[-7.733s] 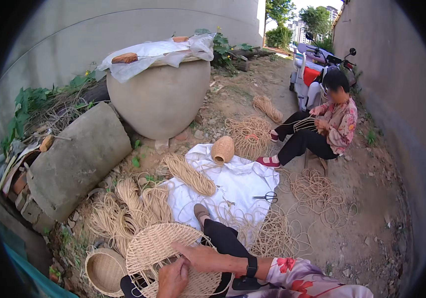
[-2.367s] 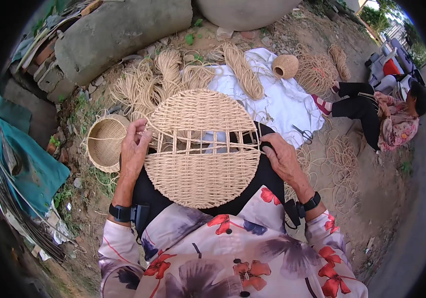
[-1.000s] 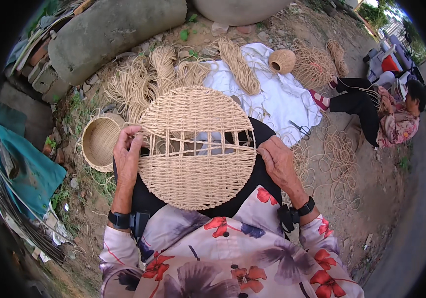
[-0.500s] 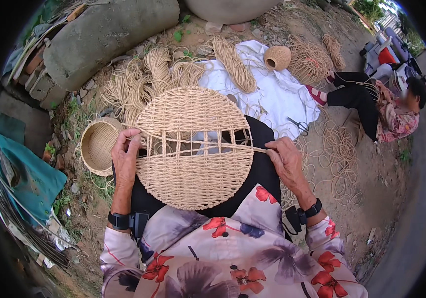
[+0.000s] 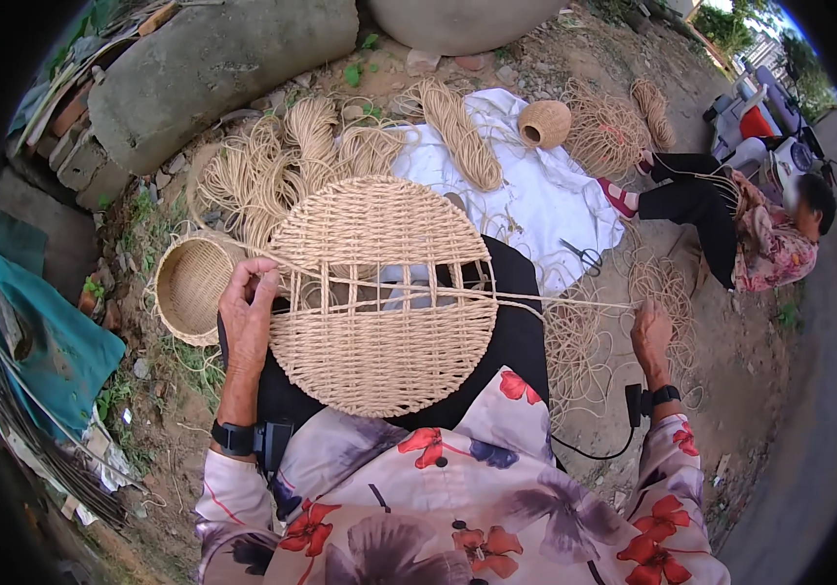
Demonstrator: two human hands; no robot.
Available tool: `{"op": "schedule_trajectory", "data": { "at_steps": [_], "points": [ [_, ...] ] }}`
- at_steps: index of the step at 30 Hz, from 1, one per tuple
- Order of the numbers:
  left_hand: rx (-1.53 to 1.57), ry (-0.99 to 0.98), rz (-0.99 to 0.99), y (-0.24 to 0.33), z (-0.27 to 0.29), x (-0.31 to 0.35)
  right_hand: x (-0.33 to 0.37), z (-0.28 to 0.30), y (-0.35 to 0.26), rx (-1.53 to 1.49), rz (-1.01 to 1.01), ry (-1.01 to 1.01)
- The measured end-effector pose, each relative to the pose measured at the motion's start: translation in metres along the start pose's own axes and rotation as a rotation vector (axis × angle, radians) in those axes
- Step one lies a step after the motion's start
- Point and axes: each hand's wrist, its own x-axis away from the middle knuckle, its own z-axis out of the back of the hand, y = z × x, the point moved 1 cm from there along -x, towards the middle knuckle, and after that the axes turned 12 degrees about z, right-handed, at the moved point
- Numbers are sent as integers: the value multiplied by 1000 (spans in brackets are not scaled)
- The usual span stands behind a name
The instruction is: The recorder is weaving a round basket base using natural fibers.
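A round woven panel (image 5: 379, 366) of tan cord rests across my lap, with a gap across its middle where bare warp cords cross. My left hand (image 5: 248, 302) pinches cord at the panel's left edge, by the gap. Out to the right, my right hand (image 5: 650, 336) is closed on the end of a cord strand (image 5: 584, 303), which runs taut from the panel's right edge. A second loop of cord curves below it near that edge. My right fingers hide the strand's tip.
Left of my knee stands a round woven basket (image 5: 192, 291). Ahead, cord bundles (image 5: 311, 146) lie beside a white cloth (image 5: 535, 185) bearing scissors (image 5: 584, 255) and a small woven pot (image 5: 544, 124). Loose cord (image 5: 574, 356) covers ground at right. Another person (image 5: 720, 214) sits far right.
My right hand has moved away to the right from the panel's edge, drawing the strand out into a long straight line. My left hand stays at the left edge.
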Motion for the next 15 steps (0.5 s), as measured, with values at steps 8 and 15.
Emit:
{"op": "schedule_trajectory", "data": {
  "at_steps": [8, 15],
  "points": [
    [10, 4, 5, 0, 2, 1, -62, 67, -153, -863, 92, 52],
    [0, 0, -3, -2, -2, -1, -64, 103, -249, -825, 512, 159]
  ]
}}
